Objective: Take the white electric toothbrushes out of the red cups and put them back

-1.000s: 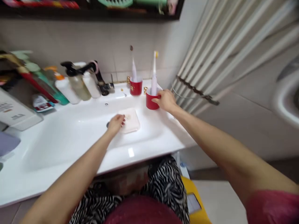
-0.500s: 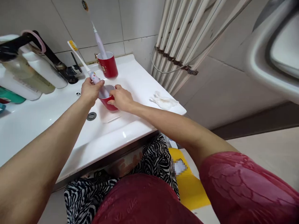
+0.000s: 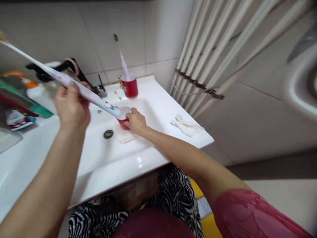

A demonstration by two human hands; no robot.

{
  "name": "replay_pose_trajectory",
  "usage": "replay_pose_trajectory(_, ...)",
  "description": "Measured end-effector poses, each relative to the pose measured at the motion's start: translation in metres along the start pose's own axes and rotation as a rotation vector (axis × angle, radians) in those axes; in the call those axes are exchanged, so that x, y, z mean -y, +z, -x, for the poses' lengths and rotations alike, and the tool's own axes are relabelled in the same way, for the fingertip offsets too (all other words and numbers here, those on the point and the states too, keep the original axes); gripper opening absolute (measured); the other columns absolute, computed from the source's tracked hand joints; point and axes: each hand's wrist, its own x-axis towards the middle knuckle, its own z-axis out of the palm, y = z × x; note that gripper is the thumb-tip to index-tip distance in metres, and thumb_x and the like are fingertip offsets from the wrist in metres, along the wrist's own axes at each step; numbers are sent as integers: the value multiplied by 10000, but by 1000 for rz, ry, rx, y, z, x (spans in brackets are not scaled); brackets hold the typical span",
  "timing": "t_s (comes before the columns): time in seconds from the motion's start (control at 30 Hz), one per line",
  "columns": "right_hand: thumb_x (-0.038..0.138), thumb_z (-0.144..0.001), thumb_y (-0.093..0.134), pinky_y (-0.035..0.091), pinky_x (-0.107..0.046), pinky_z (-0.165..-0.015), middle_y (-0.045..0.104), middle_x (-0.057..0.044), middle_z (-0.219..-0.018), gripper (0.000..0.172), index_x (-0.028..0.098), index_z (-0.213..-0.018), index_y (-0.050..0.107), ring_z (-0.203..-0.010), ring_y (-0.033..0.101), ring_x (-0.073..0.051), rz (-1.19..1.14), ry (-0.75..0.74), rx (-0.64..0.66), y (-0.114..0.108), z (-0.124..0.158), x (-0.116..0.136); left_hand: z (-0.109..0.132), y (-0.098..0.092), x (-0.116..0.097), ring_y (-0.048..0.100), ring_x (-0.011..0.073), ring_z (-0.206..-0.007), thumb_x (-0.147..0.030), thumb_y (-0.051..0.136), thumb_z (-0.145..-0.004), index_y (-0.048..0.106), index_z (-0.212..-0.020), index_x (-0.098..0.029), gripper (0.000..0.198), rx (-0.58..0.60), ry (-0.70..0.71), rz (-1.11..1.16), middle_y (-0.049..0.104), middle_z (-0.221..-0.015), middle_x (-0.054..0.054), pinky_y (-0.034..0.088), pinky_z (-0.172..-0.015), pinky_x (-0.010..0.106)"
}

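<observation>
My left hand (image 3: 71, 105) is closed around a white and lilac electric toothbrush (image 3: 99, 101), raised and tilted. Its yellow-bristled head reaches the upper left edge, and the light blue base end appears at the rim of a red cup (image 3: 121, 123). Whether that end touches the cup, I cannot tell. With fingers at the rim, my right hand (image 3: 136, 121) grips the cup over the sink (image 3: 94, 158). Beneath the cup is a pale flat piece (image 3: 126, 137). Behind it, a second red cup (image 3: 131, 88) holds another lilac toothbrush (image 3: 124, 67) upright.
Several bottles (image 3: 43, 99) and a toothpaste-like tube (image 3: 19, 119) stand or lie at the left. A dark tap-like fixture (image 3: 84, 78) rises behind. A crumpled white cloth or tissue (image 3: 187, 126) lies on the right ledge. White pipes (image 3: 210, 46) run up the wall.
My left hand has lifted the toothbrush up and to the left, its base end now at the cup's rim rather than inside. My right hand keeps hold of the cup. The view has shifted.
</observation>
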Motion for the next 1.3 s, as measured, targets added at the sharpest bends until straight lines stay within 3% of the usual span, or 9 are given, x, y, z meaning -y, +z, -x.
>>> replay_pose_trajectory(0.2, 332, -609, 468, 380, -284, -575, 420, -69, -1003, 226, 211, -785, 543, -715, 503, -168, -45, 68, 10, 2, -2, 6, 24, -18, 22, 489, 73, -535, -265, 508, -632, 466, -779, -142, 196, -10, -349, 82, 551, -617, -6, 388, -548, 209)
replay_pose_trajectory(0.3, 319, -558, 518, 372, -318, -649, 419, -82, -1049, 369, 216, -912, 498, -820, 481, -205, -193, 113, -27, -7, -5, 8, 35, -20, 30, 489, 71, -543, -285, 520, -615, 472, -790, -145, 229, 22, -501, 162, 546, -643, -1, 382, -542, 200)
replay_pose_trajectory(0.43, 336, -653, 413, 362, -297, -701, 505, -71, -941, 292, 178, -885, 498, -832, 475, -165, -732, 109, -100, -34, -17, 17, 49, -15, 28, 475, 64, -531, -272, 493, -642, 476, -779, -136, 194, 149, -680, 278, 525, -648, 6, 376, -537, 200)
replay_pose_trajectory(0.57, 396, -675, 384, 391, -246, -549, 545, -24, -699, 296, 167, -825, 496, -603, 506, -111, -1332, 149, 151, -55, -30, 32, 57, -8, 28, 466, 61, -524, -281, 483, -652, 484, -723, -110, 185, 257, -774, 349, 510, -637, 20, 372, -552, 205)
replay_pose_trajectory(0.67, 377, -629, 471, 362, -206, -461, 510, 20, -560, 230, 163, -706, 504, -502, 482, -86, -1479, 236, 244, -55, -36, 35, 61, -8, 34, 478, 79, -522, -342, 470, -648, 471, -737, -114, 244, 271, -845, 349, 510, -631, 26, 367, -533, 216)
replay_pose_trajectory(0.8, 380, -595, 510, 359, -199, -456, 521, 17, -540, 235, 156, -663, 499, -501, 497, -92, -1520, 349, 145, -49, -40, 26, 66, -7, 46, 445, 79, -419, -530, 332, -643, 453, -741, -118, 440, 308, -1035, 245, 471, -509, 5, 329, -445, 213)
replay_pose_trajectory(1.03, 358, -585, 529, 389, -217, -482, 513, 21, -486, 219, 148, -640, 497, -466, 497, -92, -1549, 411, -3, -43, -39, 24, 71, -1, 50, 376, 60, -337, -618, 263, -594, 406, -626, -134, 506, 263, -791, -109, 412, -440, -28, 275, -366, 194)
replay_pose_trajectory(1.2, 344, -589, 526, 385, -212, -435, 493, 41, -466, 188, 165, -601, 469, -418, 473, -80, -1681, 462, -31, -42, -35, 29, 70, 2, 46, 350, 50, -322, -635, 217, -592, 389, -650, -144, 523, 303, -1038, 66, 400, -428, -37, 267, -361, 189)
replay_pose_trajectory(1.3, 332, -601, 519, 385, -207, -429, 492, 41, -464, 175, 166, -596, 463, -419, 474, -80, -1667, 473, -75, -40, -33, 30, 71, 3, 46, 359, 59, -317, -641, 238, -579, 394, -628, -141, 526, 280, -911, -69, 408, -416, -31, 270, -358, 198)
